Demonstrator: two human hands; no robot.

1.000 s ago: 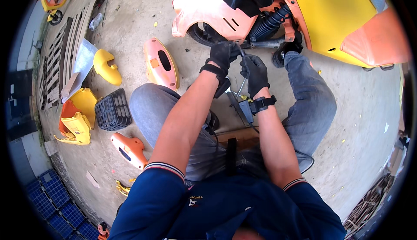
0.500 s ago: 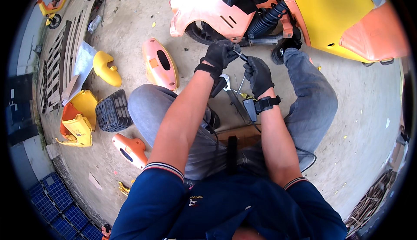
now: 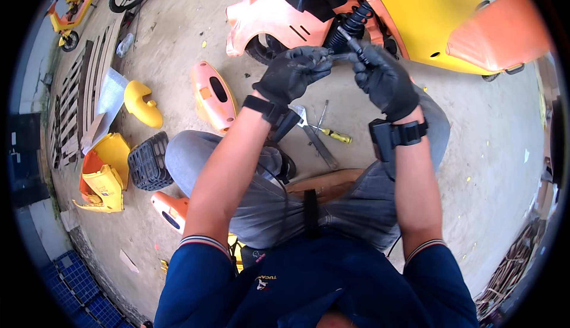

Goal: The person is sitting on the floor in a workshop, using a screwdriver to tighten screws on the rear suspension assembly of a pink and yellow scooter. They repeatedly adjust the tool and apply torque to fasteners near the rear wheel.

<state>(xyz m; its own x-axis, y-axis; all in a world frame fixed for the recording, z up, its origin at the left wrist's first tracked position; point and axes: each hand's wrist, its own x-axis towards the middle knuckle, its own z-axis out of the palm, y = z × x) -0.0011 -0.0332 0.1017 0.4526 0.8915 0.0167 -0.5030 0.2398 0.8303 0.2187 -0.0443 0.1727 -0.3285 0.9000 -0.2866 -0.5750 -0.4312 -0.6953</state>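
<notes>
Both hands wear black gloves and are raised in front of the scooter (image 3: 267, 16). My right hand (image 3: 387, 84) is closed on a slim dark metal rod-shaped tool (image 3: 350, 40), whose end points up toward the black spring shock absorber (image 3: 358, 19). My left hand (image 3: 292, 75) is just to its left, thumb and fingers pinched together. Whatever the pinch holds is too small to make out. A thin grey piece (image 3: 341, 57) shows between the two hands. Beneath them on the floor lie an adjustable wrench (image 3: 320, 147) and a screwdriver with a yellow handle (image 3: 337, 135).
The scooter's yellow panel (image 3: 424, 16) extends to the right. Left on the concrete lie a pink cover (image 3: 212, 95), a yellow fender (image 3: 142, 105), a black basket (image 3: 149, 160), a yellow-orange shell (image 3: 107, 173) and an orange cover (image 3: 170, 210). A wooden pallet (image 3: 74, 96) stands beyond.
My hands have spread a little apart, the right one moving right and nearer. The rod now points up from my right hand instead of spanning both hands. The screwdriver has come into fuller view.
</notes>
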